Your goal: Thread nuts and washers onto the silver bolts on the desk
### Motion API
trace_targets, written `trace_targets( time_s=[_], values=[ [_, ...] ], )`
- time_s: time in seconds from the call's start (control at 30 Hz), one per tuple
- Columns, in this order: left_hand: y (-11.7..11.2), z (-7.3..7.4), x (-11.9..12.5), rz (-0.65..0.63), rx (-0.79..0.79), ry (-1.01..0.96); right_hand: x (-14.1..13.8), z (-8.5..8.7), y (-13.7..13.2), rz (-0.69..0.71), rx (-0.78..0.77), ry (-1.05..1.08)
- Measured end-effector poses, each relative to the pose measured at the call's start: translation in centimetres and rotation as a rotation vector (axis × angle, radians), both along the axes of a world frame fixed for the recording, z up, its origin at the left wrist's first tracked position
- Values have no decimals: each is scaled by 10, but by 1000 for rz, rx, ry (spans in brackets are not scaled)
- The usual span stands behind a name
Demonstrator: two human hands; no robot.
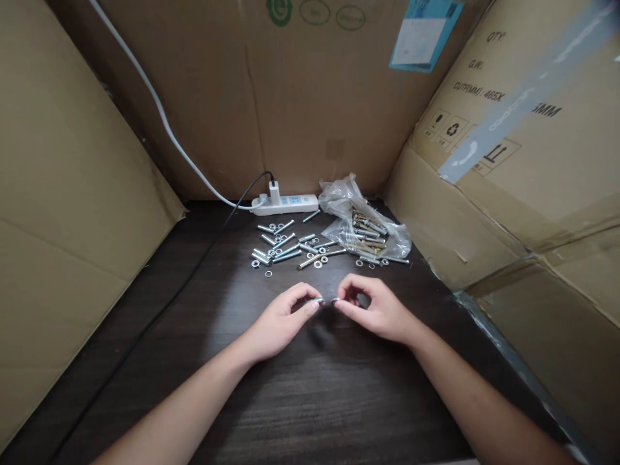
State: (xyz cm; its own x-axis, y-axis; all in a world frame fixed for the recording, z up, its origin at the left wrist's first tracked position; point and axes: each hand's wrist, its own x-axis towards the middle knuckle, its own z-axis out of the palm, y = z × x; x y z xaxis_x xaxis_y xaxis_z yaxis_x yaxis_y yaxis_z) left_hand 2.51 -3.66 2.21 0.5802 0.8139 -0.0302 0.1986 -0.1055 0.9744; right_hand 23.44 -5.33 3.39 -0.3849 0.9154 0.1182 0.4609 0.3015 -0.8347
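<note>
Steel bolt (319,300) pinched by left hand (287,316), thumb and fingers closed on it | right hand (380,311) pinches a ring (334,299), washer or nut, I can't tell | bolt and ring near, apart, over dark table (310,407) | I see loose bolts (287,256) beyond, clear bag (338,194) beside power strip (310,205).

The person's two bare forearms (194,394) narrow smoothly toward equally bare wrists (249,347).
</note>
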Motion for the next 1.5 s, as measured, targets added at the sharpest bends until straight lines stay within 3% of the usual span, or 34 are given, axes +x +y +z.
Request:
trace_targets(
  time_s=[0.23, 0.43, 0.67, 0.87, 1.17, 1.5],
  values=[
    [-3, 2, 0, -79, 89, 69, -14, -10, -4, 21, -42, 81],
    [-2, 6, -2, -96, -30, 8, -14, -11, -2, -15, 68, 48],
    [0, -2, -2, -4, -225, -115, 12, -6, 9, -144, 206, -182],
    [2, -5, -1, 29, -263, -153, 40, -6, 15, -165, 78, -441],
    [2, -5, -1, 34, -262, -124, 32, -14, 14, -116, 85, -531],
    [3, -4, -1, 33, -252, -88, 32, -3, 11, -168, 128, -672]
  ],
)
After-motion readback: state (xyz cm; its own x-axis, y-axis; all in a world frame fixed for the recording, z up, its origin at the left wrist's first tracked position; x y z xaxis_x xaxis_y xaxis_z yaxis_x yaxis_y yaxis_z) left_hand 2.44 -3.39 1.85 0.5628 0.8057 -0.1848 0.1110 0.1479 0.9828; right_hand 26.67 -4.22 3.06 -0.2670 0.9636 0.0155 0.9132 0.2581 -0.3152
